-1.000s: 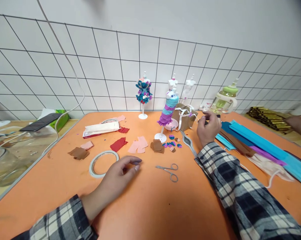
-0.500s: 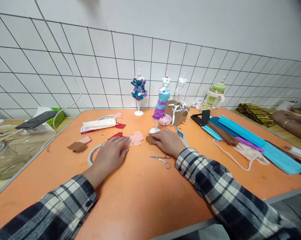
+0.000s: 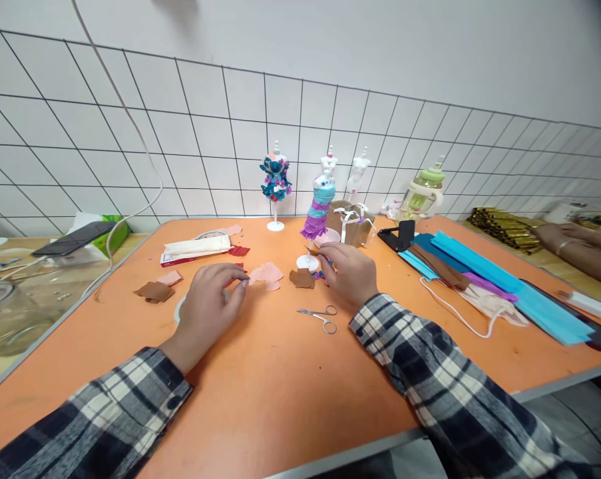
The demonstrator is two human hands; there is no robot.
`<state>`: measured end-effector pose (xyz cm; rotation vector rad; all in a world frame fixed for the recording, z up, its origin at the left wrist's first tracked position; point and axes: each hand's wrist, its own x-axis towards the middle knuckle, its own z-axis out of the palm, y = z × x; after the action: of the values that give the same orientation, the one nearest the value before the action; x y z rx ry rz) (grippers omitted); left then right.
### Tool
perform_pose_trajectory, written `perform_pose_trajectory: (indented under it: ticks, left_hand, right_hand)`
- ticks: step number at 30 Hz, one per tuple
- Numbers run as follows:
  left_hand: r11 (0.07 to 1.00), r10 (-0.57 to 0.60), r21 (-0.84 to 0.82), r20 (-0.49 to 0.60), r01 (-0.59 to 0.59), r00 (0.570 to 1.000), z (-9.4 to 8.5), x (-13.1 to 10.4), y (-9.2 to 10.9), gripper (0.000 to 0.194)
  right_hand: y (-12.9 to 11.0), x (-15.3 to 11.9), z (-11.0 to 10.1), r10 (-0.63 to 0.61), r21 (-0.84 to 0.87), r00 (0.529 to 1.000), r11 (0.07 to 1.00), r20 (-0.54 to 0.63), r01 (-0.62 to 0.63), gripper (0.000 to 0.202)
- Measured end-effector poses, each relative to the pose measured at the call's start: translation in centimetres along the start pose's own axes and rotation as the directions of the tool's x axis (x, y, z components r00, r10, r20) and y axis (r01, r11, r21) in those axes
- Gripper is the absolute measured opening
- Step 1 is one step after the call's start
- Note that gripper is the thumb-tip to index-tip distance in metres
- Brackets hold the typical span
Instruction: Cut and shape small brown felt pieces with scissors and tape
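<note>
My left hand (image 3: 207, 307) is raised over the table with thumb and fingertips drawn together; whatever they hold, if anything, is too small to make out. Just beyond its fingertips lie pink crepe paper pieces (image 3: 267, 274). My right hand (image 3: 351, 271) pinches a small brown crepe paper piece (image 3: 311, 251) near the base of a mini dress form (image 3: 322, 203) wrapped in blue and purple. More brown pieces (image 3: 303, 278) rest on the table left of this hand. Small scissors (image 3: 325, 319) lie open-bladed below them.
Another decorated dress form (image 3: 275, 178) and a plain white one (image 3: 359, 169) stand behind. Coloured crepe strips (image 3: 510, 283) lie at right, near a green-lidded bottle (image 3: 422, 193). A white packet (image 3: 197, 246) and brown scraps (image 3: 154, 291) are at left. Another person's arms (image 3: 574, 241) show far right.
My right hand has lifted off the brown pieces and moved up and right, with a brown piece in its fingertips. My left hand has risen, its fingers curling together from lying flat.
</note>
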<state>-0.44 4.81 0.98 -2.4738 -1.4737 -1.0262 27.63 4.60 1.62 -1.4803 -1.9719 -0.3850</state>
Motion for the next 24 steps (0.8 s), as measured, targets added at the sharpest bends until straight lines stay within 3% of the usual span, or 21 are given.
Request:
perform_pose_trajectory:
  ticks: [1, 3, 5, 7, 10, 14, 17, 21, 24]
  left_hand:
    - [0.997, 0.075, -0.031, 0.010, -0.075, 0.997, -0.3, -0.3, 0.5, 0.021]
    - [0.978, 0.204, -0.064, 0.148, -0.197, 0.968, -0.4, -0.8, 1.7, 0.019]
    - [0.967, 0.253, -0.091, 0.313, -0.236, 0.915, -0.2, -1.3, 2.7, 0.022]
    - [0.962, 0.274, -0.110, 0.407, -0.251, 0.871, 0.2, -1.7, 3.3, 0.024]
    - [0.970, 0.244, -0.081, 0.390, -0.231, 0.888, 0.3, -1.7, 3.1, 0.028]
    - [0.972, 0.235, -0.060, 0.328, -0.228, 0.915, -1.0, -1.2, 1.9, 0.031]
    - [0.985, 0.170, -0.039, 0.313, -0.166, 0.935, -2.3, -0.6, 0.7, 0.030]
    - [0.986, -0.034, 0.161, 0.462, -0.046, 0.886, -3.7, -0.6, -2.0, 0.041]
    - [0.935, -0.231, 0.350, 0.469, 0.061, 0.853, -3.9, -1.2, -4.1, 0.050]
  right_hand:
    - [-0.6, -0.2, -0.4, -0.070, -0.002, 0.997, 0.998, -0.018, 0.070, 0.032]
    - [-1.9, -0.6, -0.9, -0.160, -0.021, 0.985, 0.987, 0.056, 0.162, 0.031]
    - [-3.2, -1.1, -0.8, -0.224, -0.037, 0.951, 0.971, 0.211, 0.237, 0.027]
    - [-3.9, -1.5, -0.4, -0.253, -0.030, 0.895, 0.959, 0.367, 0.283, 0.024]
    - [-3.9, -1.7, 0.2, -0.244, 0.002, 0.846, 0.961, 0.473, 0.277, 0.025]
    - [-3.2, -1.7, 0.4, -0.228, 0.029, 0.858, 0.970, 0.460, 0.243, 0.026]
    - [-3.0, -1.8, 0.3, -0.241, 0.066, 0.882, 0.970, 0.404, 0.234, 0.028]
    - [-3.1, -2.1, 0.4, -0.253, 0.118, 0.906, 0.967, 0.340, 0.226, 0.033]
    - [-3.0, -2.1, 0.5, -0.249, 0.123, 0.910, 0.968, 0.332, 0.220, 0.032]
